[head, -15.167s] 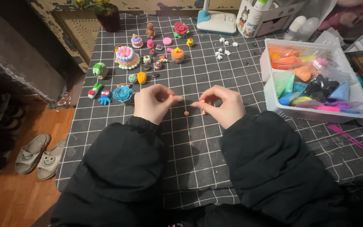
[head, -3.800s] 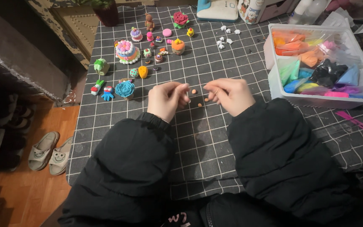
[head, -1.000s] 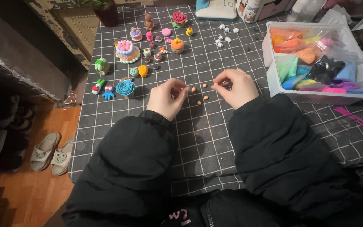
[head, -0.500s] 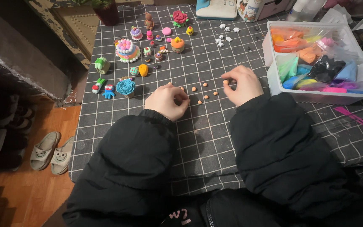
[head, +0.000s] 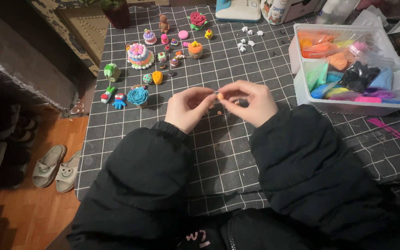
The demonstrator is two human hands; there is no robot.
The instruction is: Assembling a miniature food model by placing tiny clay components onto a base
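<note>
Hands (head: 221, 104) now raised together, pinching orange clay ball (head: 220, 96).

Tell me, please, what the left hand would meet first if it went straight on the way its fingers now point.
The left hand points right, toward the right hand. It would first press the small orange clay ball pinched between them, then meet the right fingertips, which look almost touching already.

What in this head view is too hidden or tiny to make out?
- Orange clay bit: mostly covered by left hand and right hand; shape unclear.
- Small pieces on the mat: partly behind the hands; count unclear.
- Clay box: colours blurred by plastic wrap.
- Top-edge items: cut off.
</note>
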